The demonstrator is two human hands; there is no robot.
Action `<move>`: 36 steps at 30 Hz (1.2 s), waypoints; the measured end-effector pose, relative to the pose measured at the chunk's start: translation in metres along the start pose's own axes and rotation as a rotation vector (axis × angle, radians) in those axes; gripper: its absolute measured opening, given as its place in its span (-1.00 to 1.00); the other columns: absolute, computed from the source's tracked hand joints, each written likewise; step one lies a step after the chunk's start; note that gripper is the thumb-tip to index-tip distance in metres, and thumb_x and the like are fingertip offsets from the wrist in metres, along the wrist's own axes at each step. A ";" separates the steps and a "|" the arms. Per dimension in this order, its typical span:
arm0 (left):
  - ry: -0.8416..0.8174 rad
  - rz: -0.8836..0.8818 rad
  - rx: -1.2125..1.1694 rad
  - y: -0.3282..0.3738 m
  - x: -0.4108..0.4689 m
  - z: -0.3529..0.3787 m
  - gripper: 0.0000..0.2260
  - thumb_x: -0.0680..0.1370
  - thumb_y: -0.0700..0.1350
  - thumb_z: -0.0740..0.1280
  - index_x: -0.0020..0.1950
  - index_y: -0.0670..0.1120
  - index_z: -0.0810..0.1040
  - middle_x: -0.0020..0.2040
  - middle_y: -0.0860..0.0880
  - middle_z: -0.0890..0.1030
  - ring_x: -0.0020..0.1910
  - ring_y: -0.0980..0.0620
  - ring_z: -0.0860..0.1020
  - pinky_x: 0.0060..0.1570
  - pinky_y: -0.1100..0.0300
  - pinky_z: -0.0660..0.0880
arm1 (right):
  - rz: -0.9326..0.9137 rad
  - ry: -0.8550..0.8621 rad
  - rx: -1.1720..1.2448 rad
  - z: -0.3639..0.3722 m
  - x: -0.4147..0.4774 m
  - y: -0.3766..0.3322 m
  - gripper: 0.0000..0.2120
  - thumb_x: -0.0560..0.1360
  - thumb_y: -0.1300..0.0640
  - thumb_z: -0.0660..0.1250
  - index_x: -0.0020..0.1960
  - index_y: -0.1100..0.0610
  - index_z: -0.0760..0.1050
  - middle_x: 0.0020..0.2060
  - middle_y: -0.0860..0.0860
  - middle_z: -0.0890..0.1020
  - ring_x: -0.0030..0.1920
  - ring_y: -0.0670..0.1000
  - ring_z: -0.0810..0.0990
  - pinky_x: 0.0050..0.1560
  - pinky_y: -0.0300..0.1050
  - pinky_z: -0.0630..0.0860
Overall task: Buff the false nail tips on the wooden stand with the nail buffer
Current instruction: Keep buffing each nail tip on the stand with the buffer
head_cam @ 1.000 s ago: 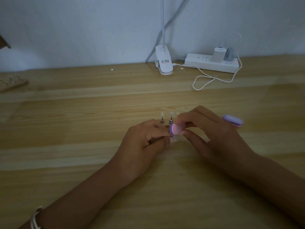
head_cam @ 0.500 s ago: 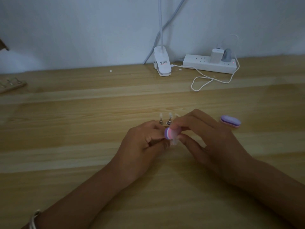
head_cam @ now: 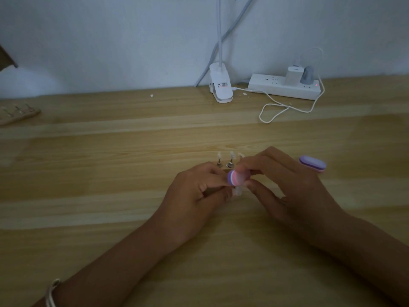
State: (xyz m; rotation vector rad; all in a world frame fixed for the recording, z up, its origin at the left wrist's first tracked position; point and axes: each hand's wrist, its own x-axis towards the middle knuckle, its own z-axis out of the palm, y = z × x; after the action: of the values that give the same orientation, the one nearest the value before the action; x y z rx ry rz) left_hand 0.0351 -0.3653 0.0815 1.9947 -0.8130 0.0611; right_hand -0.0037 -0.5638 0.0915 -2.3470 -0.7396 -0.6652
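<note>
The small oval nail buffer with purple, white and pink layers [head_cam: 238,178] has slid to the right since half a second ago, back to about where it was a second ago, while both hands have stayed at the same spot on the pale wooden table [head_cam: 110,196]. The right hand [head_cam: 287,189] pinches the buffer between its thumb below and its curled fingers above, with the buffer's rounded end pointing left. The buffer's lower edge lies against one clear false nail tip [head_cam: 238,192] that sticks out just under it. The left hand [head_cam: 194,196] has its fingers curled, with thumb and forefinger pinched together at the base of that tip. The wooden stand is hidden under this hand and cannot be made out. Just behind the hands, three more clear tips [head_cam: 232,155] stand upright on small metal pegs [head_cam: 230,165]. A second purple oval buffer [head_cam: 312,163] lies on the table beside the right hand, apart from it. At the far edge by the wall sit a white clip-on lamp base [head_cam: 221,87] and a white power strip [head_cam: 265,85] with a looping white cable [head_cam: 287,108]. Another wooden stand [head_cam: 17,114] lies at the left edge, and a silver bangle [head_cam: 52,293] circles the left wrist.
</note>
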 end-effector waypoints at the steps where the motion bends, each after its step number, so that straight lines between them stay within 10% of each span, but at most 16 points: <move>1: 0.011 -0.005 -0.017 -0.001 0.000 0.000 -0.89 0.49 -0.20 0.44 -0.02 -0.06 0.72 -0.12 0.08 0.63 -0.12 0.16 0.59 -0.12 0.31 0.44 | 0.009 0.014 0.003 -0.001 0.000 0.001 -0.85 0.54 0.37 0.37 0.06 0.20 0.59 -0.05 0.02 0.60 -0.04 0.01 0.63 0.04 -0.26 0.47; 5: 0.079 -0.088 -0.136 -0.003 -0.002 0.000 -0.86 0.49 -0.26 0.44 -0.03 -0.06 0.72 -0.20 0.11 0.67 -0.24 0.23 0.60 -0.23 0.37 0.46 | 0.074 0.078 0.047 -0.008 0.001 0.006 -0.79 0.50 0.41 0.41 0.08 0.19 0.61 -0.03 0.01 0.61 0.00 -0.07 0.62 0.06 -0.07 0.55; 10: 0.145 -0.127 -0.193 -0.003 -0.002 -0.001 -0.83 0.48 -0.27 0.45 -0.03 -0.03 0.72 -0.29 0.07 0.69 -0.32 0.10 0.64 -0.33 0.27 0.55 | -0.041 0.034 -0.116 -0.002 0.000 0.000 -0.84 0.56 0.28 0.35 0.09 0.19 0.66 -0.07 0.05 0.65 -0.09 0.03 0.64 0.03 -0.46 0.33; 16: 0.158 -0.055 -0.130 0.001 -0.002 -0.002 -0.89 0.46 -0.12 0.47 -0.03 0.01 0.72 -0.29 0.02 0.68 -0.37 0.13 0.57 -0.36 0.19 0.51 | -0.055 0.026 -0.072 0.005 0.001 -0.006 -0.83 0.57 0.33 0.35 0.11 0.20 0.66 -0.04 0.08 0.64 -0.07 0.07 0.63 0.01 -0.22 0.49; 20: 0.143 -0.032 -0.085 0.002 -0.002 -0.001 -0.85 0.47 -0.11 0.43 0.01 0.05 0.71 -0.26 0.11 0.67 -0.34 0.23 0.57 -0.32 0.27 0.49 | -0.099 0.069 -0.179 -0.002 0.003 -0.002 -0.81 0.54 0.33 0.32 0.04 0.15 0.67 -0.07 0.02 0.65 -0.07 -0.10 0.55 0.17 -0.54 0.20; 24: 0.139 -0.020 -0.106 0.002 -0.001 -0.002 -0.85 0.46 -0.05 0.42 0.00 0.03 0.71 -0.23 0.15 0.68 -0.32 0.28 0.57 -0.29 0.36 0.46 | -0.112 0.011 -0.036 0.007 -0.002 -0.001 -0.78 0.56 0.38 0.33 0.12 0.18 0.66 0.02 0.05 0.62 0.02 0.03 0.61 0.06 -0.23 0.47; 28: 0.121 -0.034 -0.109 0.000 -0.001 -0.001 -0.84 0.48 -0.17 0.45 0.03 -0.01 0.72 -0.20 0.15 0.68 -0.28 0.26 0.58 -0.27 0.38 0.45 | -0.108 0.046 -0.146 -0.003 0.003 0.005 -0.76 0.55 0.38 0.29 0.05 0.14 0.66 -0.02 0.01 0.64 -0.01 -0.08 0.57 0.15 -0.51 0.24; 36: 0.092 -0.034 -0.120 -0.002 -0.001 -0.001 -0.84 0.48 -0.20 0.45 0.02 -0.03 0.72 -0.22 0.15 0.66 -0.29 0.28 0.57 -0.26 0.41 0.42 | -0.114 0.002 -0.094 0.000 0.000 0.011 -0.75 0.50 0.42 0.34 0.05 0.14 0.65 0.02 0.00 0.61 0.03 -0.09 0.57 0.14 -0.46 0.31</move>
State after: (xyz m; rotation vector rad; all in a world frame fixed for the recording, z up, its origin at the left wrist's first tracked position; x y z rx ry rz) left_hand 0.0359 -0.3635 0.0805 1.8782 -0.7076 0.0819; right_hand 0.0031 -0.5710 0.0873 -2.4021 -0.8633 -0.7661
